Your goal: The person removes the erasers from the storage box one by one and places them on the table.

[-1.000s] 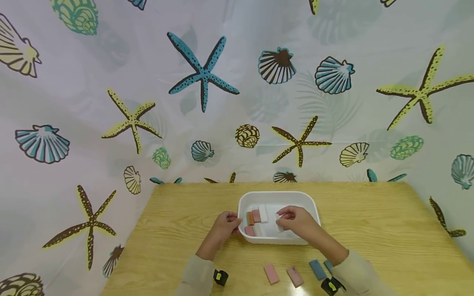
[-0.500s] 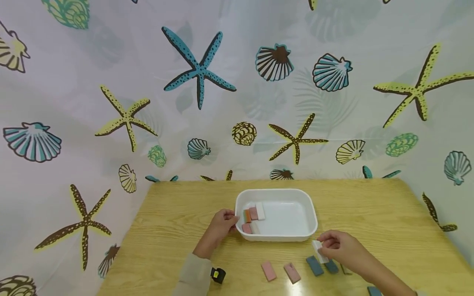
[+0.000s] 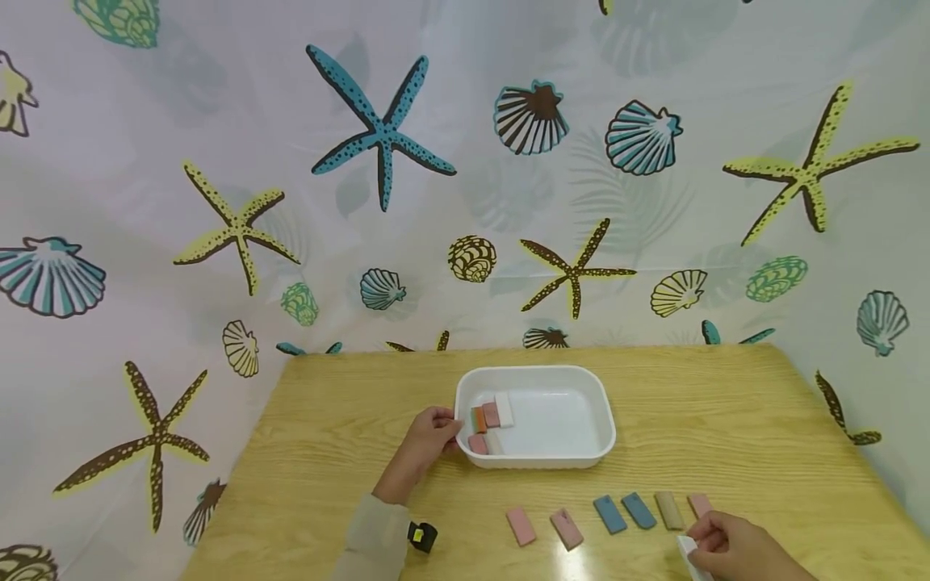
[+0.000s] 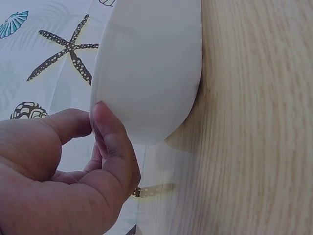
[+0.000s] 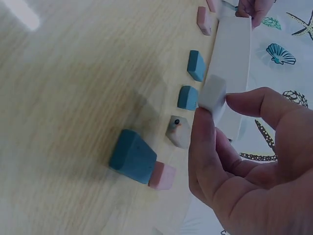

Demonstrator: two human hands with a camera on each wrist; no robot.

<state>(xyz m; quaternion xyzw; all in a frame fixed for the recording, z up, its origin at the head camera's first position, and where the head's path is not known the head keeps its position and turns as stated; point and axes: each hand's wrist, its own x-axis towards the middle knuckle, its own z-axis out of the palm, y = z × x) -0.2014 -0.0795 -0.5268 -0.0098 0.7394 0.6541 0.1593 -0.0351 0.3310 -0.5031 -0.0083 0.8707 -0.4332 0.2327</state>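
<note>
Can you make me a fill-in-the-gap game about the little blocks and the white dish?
1. The left hand holds the rim of the white ____.
2. The right hand pinches a small ____ block.
3. The two blocks in the middle of the row on the table are ____.
4. The table is made of ____.

Missing words: dish; white; blue; wood

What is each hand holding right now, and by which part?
The right hand pinches a small white block between thumb and fingertips, by its sides. The left hand grips the white tray at the rim of its left end.
</note>
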